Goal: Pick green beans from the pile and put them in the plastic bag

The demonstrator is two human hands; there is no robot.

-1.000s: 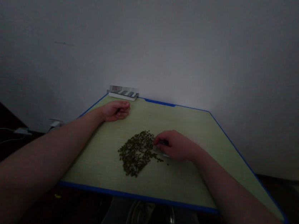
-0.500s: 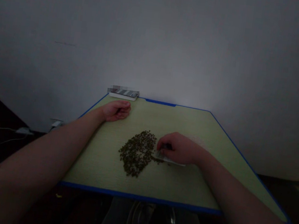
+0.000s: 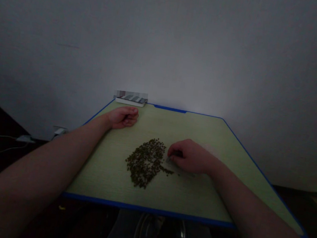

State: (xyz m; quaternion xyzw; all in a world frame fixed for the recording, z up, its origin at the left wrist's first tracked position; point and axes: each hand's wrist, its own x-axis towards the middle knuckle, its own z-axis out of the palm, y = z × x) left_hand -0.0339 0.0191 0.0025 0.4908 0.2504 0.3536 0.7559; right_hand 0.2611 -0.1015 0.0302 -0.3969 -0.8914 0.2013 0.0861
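Observation:
My left hand (image 3: 123, 117) rests on the far left of the table, its fingers curled in with nothing seen in them. My right hand (image 3: 190, 156) is right of the middle, fingers bent in a pinch. Beneath it shows a thin, pale, partly see-through sheet (image 3: 188, 170), which its fingertips seem to grip; the hand hides most of it. Just left of those fingertips lies a loose pile of small greenish-brown grains (image 3: 144, 163). A short trail of grains (image 3: 166, 170) runs from the pile toward my right hand.
The pale table (image 3: 105, 181) has a blue rim. A flat white object (image 3: 130, 101), partly blurred out, lies at the back left corner. Below the front edge, a shiny round bowl-like vessel (image 3: 184, 234) sits between my legs. White cables and a plug (image 3: 25, 139) lie left.
My right hand has risen slightly and the pale sheet has tilted, showing less of its front edge. More of the grain trail is uncovered. My left hand stays put.

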